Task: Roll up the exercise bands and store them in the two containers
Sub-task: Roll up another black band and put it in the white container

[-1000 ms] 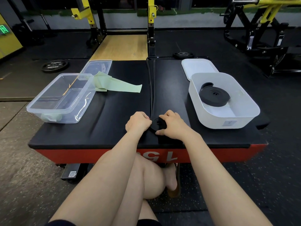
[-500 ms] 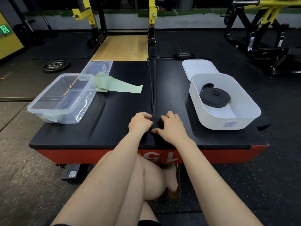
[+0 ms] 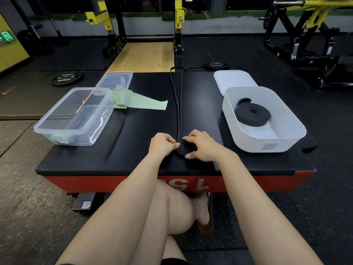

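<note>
A long black exercise band (image 3: 179, 104) lies stretched down the middle of the black padded platform (image 3: 133, 142). Its near end is a small coil under my fingers. My left hand (image 3: 162, 143) pinches the band at the coil's left side; my right hand (image 3: 202, 146) grips the coil from the right. A rolled black band (image 3: 252, 111) lies in the white container (image 3: 267, 138) at the right. A clear container (image 3: 74, 117) stands at the left with a small pale green roll (image 3: 62, 139) in its near corner. A loose pale green band (image 3: 139, 101) lies beside it.
A clear lid (image 3: 115, 81) lies behind the clear container and a white lid (image 3: 234, 79) behind the white one. Weight plates (image 3: 65, 78) rest on the floor beyond. A squat rack (image 3: 143, 25) and gym machines stand at the back. My bare legs are under the platform's red edge.
Both hands stayed at the band's near end, fingers shifting around the small coil. The view has tilted slightly.
</note>
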